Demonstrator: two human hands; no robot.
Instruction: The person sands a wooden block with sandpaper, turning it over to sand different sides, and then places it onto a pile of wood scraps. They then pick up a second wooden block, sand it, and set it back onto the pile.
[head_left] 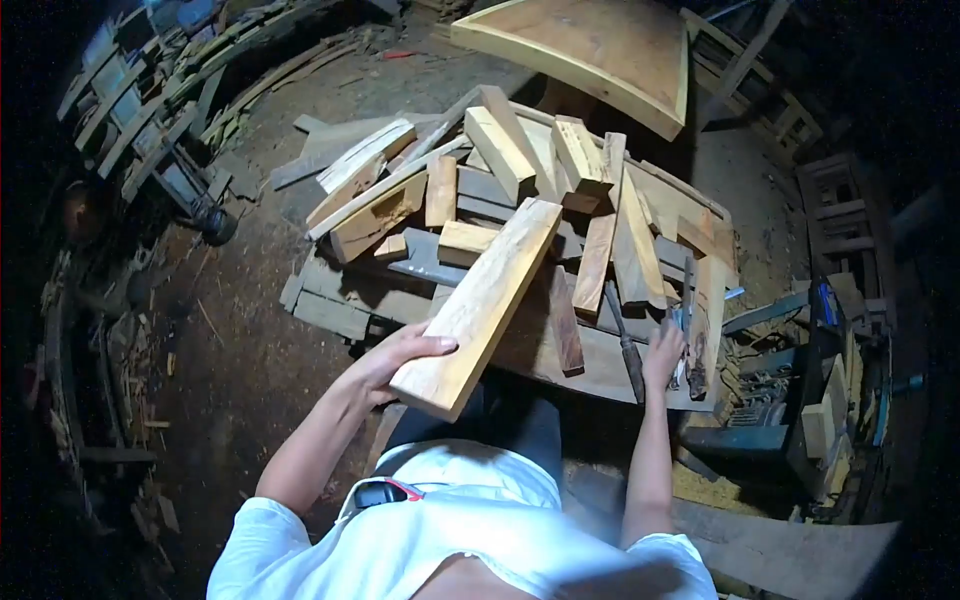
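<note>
My left hand (405, 358) is closed around the near end of a long, thick wooden block (485, 300), thumb on its upper face. The block slants up and away over the bench, with pale wood on top and a yellower side. At the bench's right front, my right hand (664, 356) reaches forward with its fingers stretched out, and I see nothing held in it. Just left of it lies a dark, long-handled tool (630, 358), perhaps a chisel or file. Another slim dark tool (688, 295) lies to its right.
Several wood offcuts (500, 150) are piled across the workbench (520, 355). Behind it stands a large wooden slab top (590, 50). A dark open box with wood pieces (800, 420) is at the right. Scrap timber (150, 110) is heaped at the far left.
</note>
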